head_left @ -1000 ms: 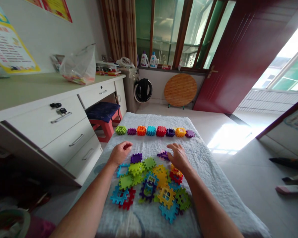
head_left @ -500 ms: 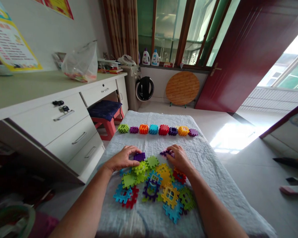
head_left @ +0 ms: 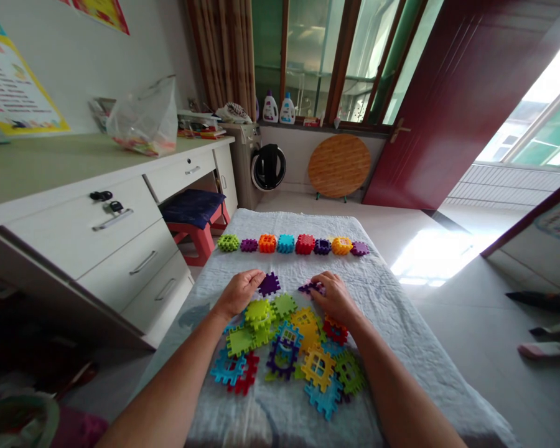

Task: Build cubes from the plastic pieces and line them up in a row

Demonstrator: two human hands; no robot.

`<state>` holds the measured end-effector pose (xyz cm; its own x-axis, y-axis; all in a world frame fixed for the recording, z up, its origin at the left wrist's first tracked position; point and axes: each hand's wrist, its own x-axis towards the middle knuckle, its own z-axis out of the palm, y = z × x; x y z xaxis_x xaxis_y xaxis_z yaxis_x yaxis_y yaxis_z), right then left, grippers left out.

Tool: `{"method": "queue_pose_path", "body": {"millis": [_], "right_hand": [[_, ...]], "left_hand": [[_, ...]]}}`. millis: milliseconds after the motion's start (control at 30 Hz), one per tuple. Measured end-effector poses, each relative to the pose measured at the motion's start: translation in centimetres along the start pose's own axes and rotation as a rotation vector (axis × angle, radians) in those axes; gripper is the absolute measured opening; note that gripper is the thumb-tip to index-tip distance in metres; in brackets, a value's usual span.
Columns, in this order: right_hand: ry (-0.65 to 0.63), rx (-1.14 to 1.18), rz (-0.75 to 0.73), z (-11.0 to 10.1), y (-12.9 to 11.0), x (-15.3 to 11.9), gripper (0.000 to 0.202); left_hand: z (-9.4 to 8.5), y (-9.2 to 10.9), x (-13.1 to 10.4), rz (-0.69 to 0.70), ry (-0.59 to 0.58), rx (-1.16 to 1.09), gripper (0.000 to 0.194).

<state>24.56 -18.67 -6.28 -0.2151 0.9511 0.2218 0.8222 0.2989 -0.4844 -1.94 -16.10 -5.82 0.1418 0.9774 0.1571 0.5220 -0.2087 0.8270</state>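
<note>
Left hand point(head_left: 239, 292) pinches a dark purple plate point(head_left: 269, 284) by its left edge, thumb and fingers together; right hand point(head_left: 333, 295) curls partly closed at a purple piece point(head_left: 310, 287), its hold unclear. Beyond them, 8 blocks point(head_left: 286, 243) line the cloth point(head_left: 298, 267)

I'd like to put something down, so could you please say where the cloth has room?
Bare cloth lies between the row of blocks and the left hand and right hand, and outside the right forearm. Between that and the left forearm it is crowded: a pile of tiles and, beyond, a purple tile.
</note>
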Motion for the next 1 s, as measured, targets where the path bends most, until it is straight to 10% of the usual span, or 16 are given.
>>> {"method": "queue_pose_path", "body": {"millis": [500,1000], "right_hand": [[-0.006,-0.024,-0.040,-0.2,-0.3,0.8,0.020],[-0.397,-0.196,-0.265,3.5,-7.0,7.1,0.059]], "left_hand": [[-0.7,-2.7,1.3,0.131,0.048,0.196,0.028],[-0.9,-3.2,1.4,0.140,0.043,0.173,0.023]]}}
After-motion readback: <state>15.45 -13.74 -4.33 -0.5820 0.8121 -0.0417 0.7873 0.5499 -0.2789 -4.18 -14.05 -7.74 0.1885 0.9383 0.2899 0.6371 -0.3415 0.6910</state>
